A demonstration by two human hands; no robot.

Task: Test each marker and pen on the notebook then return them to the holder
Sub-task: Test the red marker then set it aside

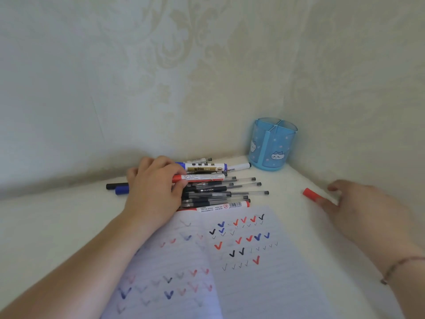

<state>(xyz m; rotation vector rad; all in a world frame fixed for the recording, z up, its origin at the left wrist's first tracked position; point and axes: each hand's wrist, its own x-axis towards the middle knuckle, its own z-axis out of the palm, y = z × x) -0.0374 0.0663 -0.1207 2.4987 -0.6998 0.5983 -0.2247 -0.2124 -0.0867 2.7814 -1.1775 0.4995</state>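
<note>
Under the left hand (153, 187) lies the pile of pens (220, 192), its fingers curled round a red marker (200, 178). Beside the loose, outstretched right hand (351, 203) sits a red cap (311, 194). Capping likely comes next, then the holder (272, 143), beyond the notebook (241, 261).

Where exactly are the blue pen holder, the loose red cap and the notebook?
blue pen holder (272, 146): head view, on its front wall.
loose red cap (310, 194): head view, on the cap's middle.
notebook (259, 284): head view, on a bare part of the right page.
</note>
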